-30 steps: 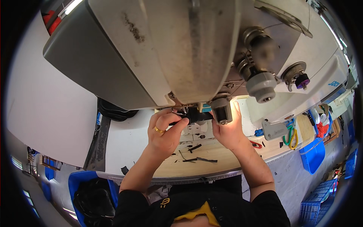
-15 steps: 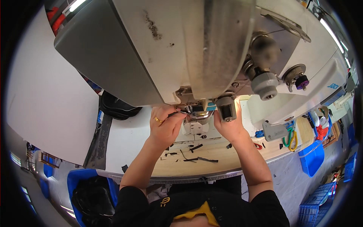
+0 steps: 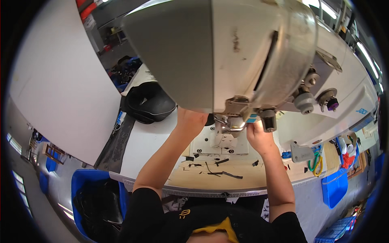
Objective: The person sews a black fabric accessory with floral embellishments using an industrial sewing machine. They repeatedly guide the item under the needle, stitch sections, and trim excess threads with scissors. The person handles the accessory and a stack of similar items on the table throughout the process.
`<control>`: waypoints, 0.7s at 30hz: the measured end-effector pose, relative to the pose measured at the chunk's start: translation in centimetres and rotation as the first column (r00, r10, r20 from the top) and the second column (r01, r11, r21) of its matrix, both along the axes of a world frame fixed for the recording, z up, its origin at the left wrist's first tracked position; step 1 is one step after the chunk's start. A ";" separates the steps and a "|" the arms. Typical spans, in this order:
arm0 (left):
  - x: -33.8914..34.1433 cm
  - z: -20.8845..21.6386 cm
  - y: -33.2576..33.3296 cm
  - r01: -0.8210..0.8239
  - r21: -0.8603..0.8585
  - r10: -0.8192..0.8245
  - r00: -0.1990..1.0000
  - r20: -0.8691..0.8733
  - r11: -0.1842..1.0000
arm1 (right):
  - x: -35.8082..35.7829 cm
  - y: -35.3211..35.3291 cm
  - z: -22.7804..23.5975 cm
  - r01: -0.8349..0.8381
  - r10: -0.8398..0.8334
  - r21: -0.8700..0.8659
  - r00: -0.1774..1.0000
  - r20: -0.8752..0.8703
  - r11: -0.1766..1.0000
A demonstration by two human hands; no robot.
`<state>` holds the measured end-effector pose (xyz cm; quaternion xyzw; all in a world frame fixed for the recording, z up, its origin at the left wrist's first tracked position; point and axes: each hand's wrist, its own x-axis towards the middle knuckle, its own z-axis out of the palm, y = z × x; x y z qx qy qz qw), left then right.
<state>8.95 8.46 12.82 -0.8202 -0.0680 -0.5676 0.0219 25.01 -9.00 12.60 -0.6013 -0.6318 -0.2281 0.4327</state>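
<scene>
Here at the centre, a small black piece of material [image 3: 210,120] shows just a sliver between the left hand [image 3: 192,120] and the shiny metal presser assembly [image 3: 234,125] of the sewing machine. The left hand is right beside that sliver, fingers tucked behind the machine head, so whether they grip it I can't tell. Over on the other side, the right hand [image 3: 261,138] sits close by the presser, its fingers partly covered by a dark metal cylinder [image 3: 268,120]; its hold can't be read either. And the big obstacle is the bulky grey-and-white machine head [image 3: 174,56], looming over the work.

Nearer the body, thin black offcuts [image 3: 231,175] litter the pale wooden tabletop [image 3: 194,183]. Left, a rounded black padded article [image 3: 152,106] lies on the white surface; below it, a blue plastic bin [image 3: 77,194] holds black items. Right, green- and yellow-handled scissors [image 3: 318,165] sit above a blue plastic tray [image 3: 335,193].

Markings now: short blue lettering on the white machine arm, a yellow emblem on the black shirt [image 3: 162,214], ruler-like graduations along the table edge.
</scene>
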 end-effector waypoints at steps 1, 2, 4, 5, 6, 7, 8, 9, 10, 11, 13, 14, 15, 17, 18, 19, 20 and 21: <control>0.6 0.4 1.4 -0.036 -0.033 0.039 0.996 0.079 0.999 | 0.7 -0.4 -0.7 0.093 -0.093 0.000 0.996 -0.009 0.996; 0.5 0.9 3.0 -0.089 -0.071 0.099 0.984 0.150 0.993 | 0.4 -0.6 -0.4 0.058 -0.057 0.012 0.996 -0.075 0.998; 0.0 0.5 8.2 -0.022 -0.316 0.090 0.975 0.204 0.948 | 1.0 -2.0 -1.3 0.070 -0.069 -0.002 0.978 -0.197 0.998; -1.3 0.0 11.4 0.023 -0.460 0.076 0.978 0.197 0.888 | 1.2 -2.9 -1.5 0.125 -0.138 -0.079 0.973 -0.187 0.989; -3.8 0.5 13.3 0.023 -0.637 0.148 0.966 0.214 0.771 | 1.0 -3.0 -1.8 0.114 -0.119 -0.038 0.980 -0.158 0.993; -5.8 0.4 15.3 0.058 -0.790 0.202 0.953 0.226 0.610 | 1.0 -3.8 -2.4 0.118 -0.138 -0.102 0.967 -0.214 0.988; -8.3 -0.7 18.5 -0.135 -0.817 0.309 0.950 0.055 0.561 | 0.8 -4.4 -3.0 0.146 -0.170 -0.129 0.966 -0.197 0.981; -10.7 -1.9 21.3 -0.324 -0.809 0.398 0.909 -0.123 0.490 | 0.7 -5.0 -3.7 0.178 -0.206 -0.155 0.961 -0.184 0.972; -12.4 -2.5 22.3 -0.544 -0.756 0.478 0.806 -0.349 0.364 | 0.8 -5.6 -4.6 0.178 -0.212 -0.172 0.955 -0.206 0.969; -13.3 -3.0 22.8 -0.727 -0.648 0.514 0.655 -0.553 0.228 | 0.9 -6.3 -5.5 0.186 -0.227 -0.190 0.947 -0.227 0.964; -14.4 -4.1 23.2 -0.865 -0.496 0.585 0.441 -0.681 0.074 | 0.8 -7.1 -7.5 0.193 -0.251 -0.219 0.927 -0.279 0.956; -14.8 -4.4 24.1 -0.861 -0.506 0.593 0.436 -0.677 0.055 | 0.6 -7.3 -8.4 0.194 -0.260 -0.232 0.917 -0.302 0.953; -15.1 -5.0 25.1 -0.856 -0.516 0.601 0.431 -0.673 0.036 | 0.4 -7.5 -9.3 0.194 -0.268 -0.244 0.907 -0.325 0.950; -15.2 -5.2 26.4 -0.825 -0.565 0.602 0.442 -0.665 -0.019 | 0.1 -7.7 -11.6 0.184 -0.249 -0.269 0.940 -0.234 0.945; -15.0 -5.0 26.8 -0.798 -0.601 0.593 0.460 -0.661 -0.051 | 0.1 -7.5 -12.2 0.182 -0.240 -0.281 0.953 -0.188 0.942; -14.5 -4.9 26.7 -0.773 -0.629 0.576 0.478 -0.664 -0.083 | -0.1 -7.4 -12.0 0.190 -0.241 -0.284 0.958 -0.157 0.940; -14.2 -4.9 26.3 -0.735 -0.673 0.583 0.509 -0.633 -0.089 | -0.6 -7.3 -11.6 0.197 -0.241 -0.286 0.962 -0.126 0.938; -14.2 -4.9 25.7 -0.693 -0.714 0.592 0.538 -0.600 -0.095 | -0.8 -7.1 -11.3 0.203 -0.239 -0.289 0.967 -0.094 0.936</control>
